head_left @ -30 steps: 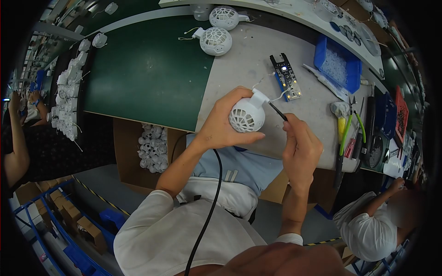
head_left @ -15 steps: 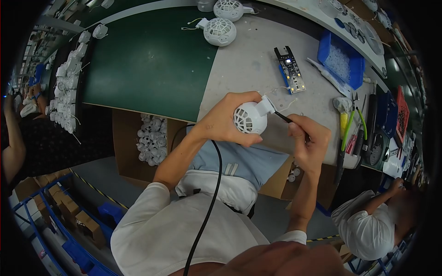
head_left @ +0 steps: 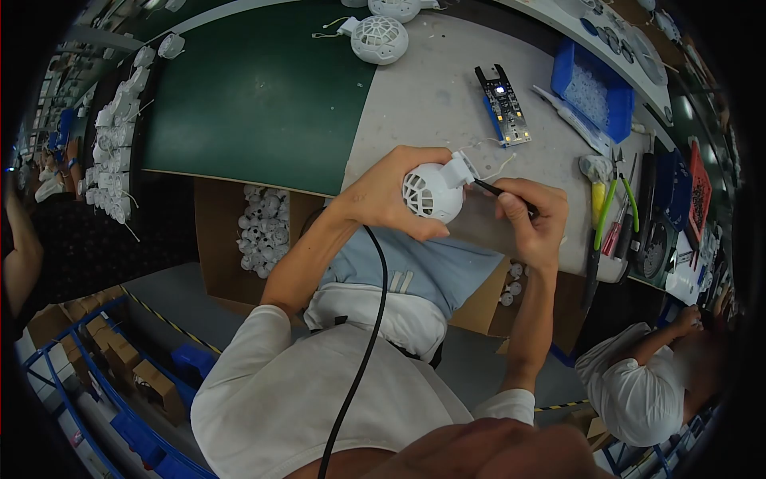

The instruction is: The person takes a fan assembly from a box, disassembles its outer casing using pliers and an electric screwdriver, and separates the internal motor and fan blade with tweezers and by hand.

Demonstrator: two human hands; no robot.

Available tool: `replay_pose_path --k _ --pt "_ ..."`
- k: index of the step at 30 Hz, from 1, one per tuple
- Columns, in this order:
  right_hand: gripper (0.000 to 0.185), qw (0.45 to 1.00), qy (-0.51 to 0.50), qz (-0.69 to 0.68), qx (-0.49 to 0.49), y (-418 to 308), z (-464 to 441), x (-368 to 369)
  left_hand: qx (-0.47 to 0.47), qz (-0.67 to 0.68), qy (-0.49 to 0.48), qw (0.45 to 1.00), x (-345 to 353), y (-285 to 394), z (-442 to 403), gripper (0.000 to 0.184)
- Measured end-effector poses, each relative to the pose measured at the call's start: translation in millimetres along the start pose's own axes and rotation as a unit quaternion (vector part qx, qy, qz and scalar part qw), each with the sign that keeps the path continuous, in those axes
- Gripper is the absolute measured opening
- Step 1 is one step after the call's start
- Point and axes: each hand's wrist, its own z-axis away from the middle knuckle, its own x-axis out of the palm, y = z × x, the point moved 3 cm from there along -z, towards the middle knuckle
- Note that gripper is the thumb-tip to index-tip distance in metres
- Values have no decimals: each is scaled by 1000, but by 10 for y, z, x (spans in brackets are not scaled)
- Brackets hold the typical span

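Observation:
My left hand [head_left: 388, 188] is wrapped round a white ball-shaped plastic housing [head_left: 437, 198] with a lattice of openings facing left. A short white neck [head_left: 458, 171] sticks out of the housing's upper right, with thin pale wires beside it. In my right hand [head_left: 533, 217] is a slim black pointed tool [head_left: 488, 188], which looks like tweezers, pinched between thumb and fingers. Its tip is at the neck; whether it grips a wire there is too small to tell. Beyond the hands lies a circuit board [head_left: 506, 109] with lit lamps and a blue part beneath it.
More white housings [head_left: 380, 40] stand at the back. A blue bin [head_left: 592, 92] of small clear parts is at right, near green-handled pliers [head_left: 614, 209]. Cardboard boxes [head_left: 219, 239] with white parts sit below the bench. Another person [head_left: 638, 383] is at lower right.
The view has shifted slightly, so the bench things sit a little higher. The tweezers now lie flatter against the neck, and more of their black handle shows in my right hand.

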Motion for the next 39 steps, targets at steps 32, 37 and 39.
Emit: replay_pose_path --k 32,37,39 --pt "14 979 163 112 55 -22 174 -227 95 9 41 995 -79 -15 95 84" --pt "14 982 160 94 45 -219 319 255 13 -52 154 987 10 52 32 79" --pt "16 981 117 152 6 -319 327 409 56 -8 165 985 72 -11 -24 74"
